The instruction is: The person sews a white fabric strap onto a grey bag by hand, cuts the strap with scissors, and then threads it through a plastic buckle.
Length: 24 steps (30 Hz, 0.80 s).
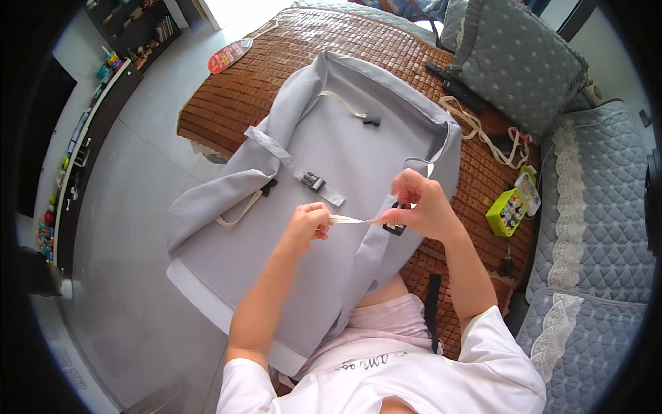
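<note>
A large grey fabric cover (303, 241) lies across my lap and the brown mat. Over it, a thin cream elastic strap (353, 220) runs taut between my hands. My left hand (308, 226) pinches one end, and my right hand (429, 207) grips the other. Just under the right fingers sits a black buckle (394, 222); whether the fingers press on it I cannot tell. A dark side-release buckle (313, 181) on a grey strap rests left of centre. Two cream cords with small black clips, one clip (371, 120) farther off and another clip (268, 186) at left, lie on the cover.
To the right stands a green box (498, 224) of thread spools, lid raised. Cream webbing (476, 131), remote controls (455, 86) and a grey pillow (520, 65) lie beyond. A black strap (433, 303) is beside my leg. A red hand fan (229, 56) lies at the mat's far edge.
</note>
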Each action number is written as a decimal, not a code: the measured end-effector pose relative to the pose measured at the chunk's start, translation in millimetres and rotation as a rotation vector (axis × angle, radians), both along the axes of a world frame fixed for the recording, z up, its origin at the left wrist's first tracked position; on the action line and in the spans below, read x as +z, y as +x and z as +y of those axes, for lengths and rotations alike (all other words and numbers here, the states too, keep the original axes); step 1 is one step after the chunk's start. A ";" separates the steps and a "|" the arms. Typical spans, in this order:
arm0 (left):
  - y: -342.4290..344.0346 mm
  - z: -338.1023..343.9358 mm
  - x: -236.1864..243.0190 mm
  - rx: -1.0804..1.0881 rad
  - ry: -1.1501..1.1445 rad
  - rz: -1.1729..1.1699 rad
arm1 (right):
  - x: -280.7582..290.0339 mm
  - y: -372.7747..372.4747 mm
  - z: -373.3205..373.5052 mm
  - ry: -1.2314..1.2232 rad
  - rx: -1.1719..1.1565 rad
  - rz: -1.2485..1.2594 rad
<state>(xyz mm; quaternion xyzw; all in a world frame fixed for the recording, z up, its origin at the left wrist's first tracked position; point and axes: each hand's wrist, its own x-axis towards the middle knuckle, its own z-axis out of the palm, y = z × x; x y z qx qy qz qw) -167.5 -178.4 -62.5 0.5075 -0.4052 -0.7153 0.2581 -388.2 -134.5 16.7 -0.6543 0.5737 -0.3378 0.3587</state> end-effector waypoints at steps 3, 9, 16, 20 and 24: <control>-8.9 -6.0 7.4 -0.001 0.103 0.241 | 8.6 -14.3 -8.3 0.140 0.131 0.015; -8.0 -8.0 4.2 -0.051 -0.063 -0.037 | 16.4 -24.7 -7.3 0.093 0.398 -0.009; -27.2 -5.1 35.6 -0.336 -0.486 -0.598 | 65.1 -20.4 -32.9 0.078 0.459 0.034; -60.1 -11.2 41.1 -0.427 -0.469 -0.468 | 77.8 -15.8 -47.5 -0.041 0.651 -0.147; -87.6 -13.9 30.2 -0.240 -0.798 -0.418 | 86.5 -7.3 -55.2 0.194 0.531 0.066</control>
